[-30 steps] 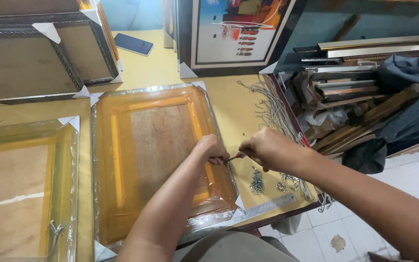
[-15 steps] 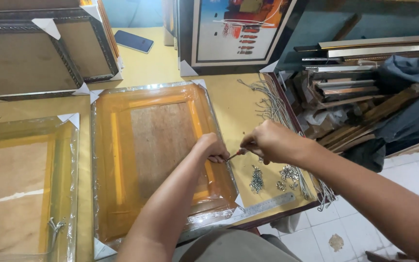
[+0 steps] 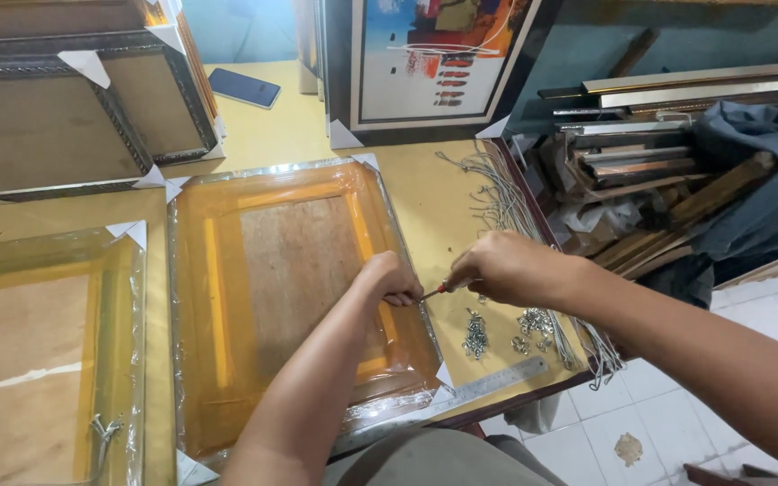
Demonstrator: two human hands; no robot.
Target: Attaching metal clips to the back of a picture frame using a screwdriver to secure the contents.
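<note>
The right hand (image 3: 506, 268) is clamped on a red-handled screwdriver (image 3: 434, 291) at the edge of the plastic-wrapped orange picture frame (image 3: 299, 297); the left hand (image 3: 389, 277), fingers together, steadies it. Fastening seems unfinished: loose metal screws (image 3: 476, 335) remain on the yellow tabletop (image 3: 425, 198).

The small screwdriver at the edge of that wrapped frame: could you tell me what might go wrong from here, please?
1. The screwdriver tip sits right beside the left hand, so a slip could jab a finger.
2. The wrapped frame is covered in clear film; a skidding tip might tear it.
3. The loose metal fittings lie near the right hand and the table edge; a nudge could scatter them onto the floor.
</note>
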